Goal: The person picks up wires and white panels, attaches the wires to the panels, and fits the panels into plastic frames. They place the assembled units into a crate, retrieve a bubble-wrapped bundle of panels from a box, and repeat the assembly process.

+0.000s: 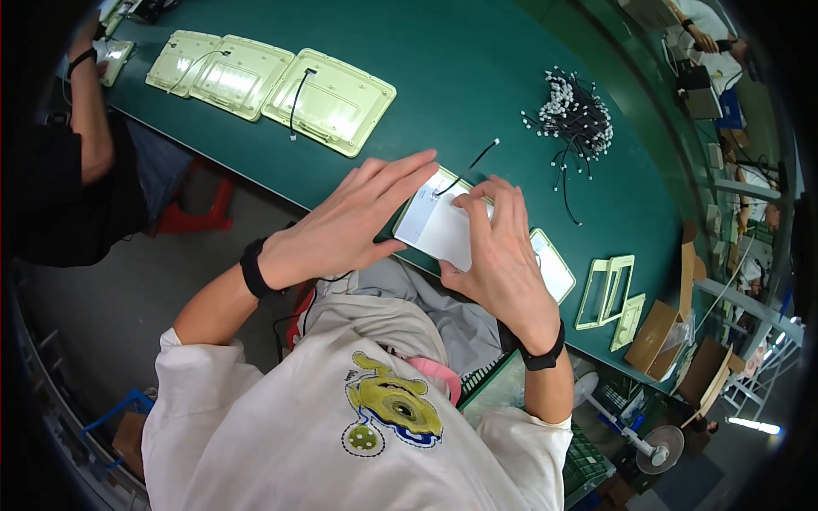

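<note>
Both my hands are clamped on the same white panel [436, 228], at the near edge of the table [460, 72]. L hand [345, 223] spans its left end, thumb by the near corner, fingers stretched to the far edge; R hand [504, 255] is bent round the right end, thumb on the near side, index fingertip on or just above the face, can't tell which. A short blk cable [474, 165] sticks up from the panel betw. my hands. Just right of R hand: another white panel [554, 268], then pale-green open frames [606, 291] nr a cardboard box [656, 341]. Further out, R side: messy pile of blk cables w/ white plugs [578, 115]. Far L: three pale-green panels [332, 102] in a row, then a co-worker's arm [92, 128].
</note>
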A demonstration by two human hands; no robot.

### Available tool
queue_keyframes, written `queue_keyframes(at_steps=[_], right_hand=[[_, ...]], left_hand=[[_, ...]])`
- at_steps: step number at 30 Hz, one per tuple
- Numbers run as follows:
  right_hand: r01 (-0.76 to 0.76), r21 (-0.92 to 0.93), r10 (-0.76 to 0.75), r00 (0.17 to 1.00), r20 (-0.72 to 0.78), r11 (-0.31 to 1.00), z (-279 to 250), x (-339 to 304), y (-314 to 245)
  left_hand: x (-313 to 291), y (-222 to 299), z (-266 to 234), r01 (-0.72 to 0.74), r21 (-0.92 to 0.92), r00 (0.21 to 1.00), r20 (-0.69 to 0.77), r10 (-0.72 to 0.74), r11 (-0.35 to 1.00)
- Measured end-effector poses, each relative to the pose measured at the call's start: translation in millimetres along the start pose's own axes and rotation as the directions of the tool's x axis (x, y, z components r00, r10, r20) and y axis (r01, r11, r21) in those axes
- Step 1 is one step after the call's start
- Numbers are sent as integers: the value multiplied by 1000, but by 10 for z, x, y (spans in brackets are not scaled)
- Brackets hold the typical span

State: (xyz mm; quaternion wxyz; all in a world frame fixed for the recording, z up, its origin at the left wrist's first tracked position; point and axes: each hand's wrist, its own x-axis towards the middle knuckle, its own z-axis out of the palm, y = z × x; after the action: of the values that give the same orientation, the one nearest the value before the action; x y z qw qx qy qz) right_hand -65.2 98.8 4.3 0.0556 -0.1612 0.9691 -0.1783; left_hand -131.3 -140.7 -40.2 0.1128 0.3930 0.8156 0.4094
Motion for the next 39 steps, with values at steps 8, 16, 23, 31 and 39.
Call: queue_keyframes(at_steps=[8,16,23,31,39], right_hand=[[-19,-43,21,999,44,999,-64,-18,-21],[54,-112,-50,998,46,992,-26,4,-48],[74,-126,-69,997,44,989,-15,-6,-32],[90,-117,-88,996,23,989,18,6,-5],[44,-97,-42,999,23,994,1,11,-37]], left_hand=[[142,-62,-55,27,-9,995,101,-26,1000],[145,-115,3,-10,-2,998,67,10,1000],[92,-116,-4,-60,48,995,81,56,997],[90,-122,5,-60,69,995,87,54,996],[113,-44,-58,-116,177,988,118,96,977]])
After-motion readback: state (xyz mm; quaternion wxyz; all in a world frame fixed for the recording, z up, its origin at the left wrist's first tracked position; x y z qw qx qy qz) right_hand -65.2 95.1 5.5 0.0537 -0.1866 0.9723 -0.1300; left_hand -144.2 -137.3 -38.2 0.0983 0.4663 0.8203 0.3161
